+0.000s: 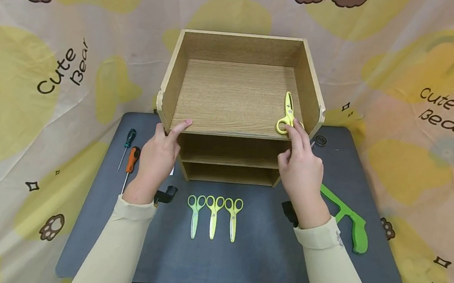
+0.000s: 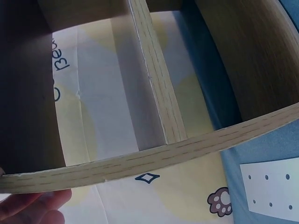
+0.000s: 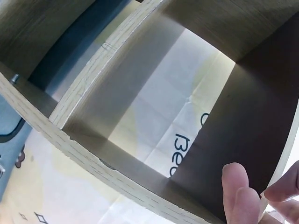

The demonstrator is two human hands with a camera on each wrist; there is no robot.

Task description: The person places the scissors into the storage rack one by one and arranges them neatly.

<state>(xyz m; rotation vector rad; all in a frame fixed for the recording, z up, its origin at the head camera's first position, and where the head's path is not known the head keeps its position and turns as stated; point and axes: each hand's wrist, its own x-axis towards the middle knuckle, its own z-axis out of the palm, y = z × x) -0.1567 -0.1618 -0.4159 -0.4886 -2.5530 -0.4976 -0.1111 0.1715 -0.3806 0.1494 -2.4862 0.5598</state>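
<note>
A wooden desktop shelf (image 1: 231, 98) has a walled top and open compartments below. At its front left corner, my left hand (image 1: 160, 155) grips the edge, with the thumb over the top board. Fingers (image 2: 32, 205) of this hand lie outside the side panel in the left wrist view. My right hand (image 1: 301, 167) pinches the top board's front edge near the right corner. In the right wrist view, its fingers (image 3: 236, 179) reach under that board. Yellow scissors (image 1: 288, 111) lie on top, their handles at the right fingertips, which partly cover one loop.
Green scissors (image 1: 194, 216) and two yellow pairs (image 1: 213, 217) lie in a row on the grey table (image 1: 206, 267). A teal screwdriver (image 1: 128, 141) and orange screwdriver (image 1: 132, 159) are left; a green-handled tool (image 1: 356, 227) and black ring (image 1: 320, 141) are right. A white perforated piece (image 2: 273, 186) lies beside the shelf.
</note>
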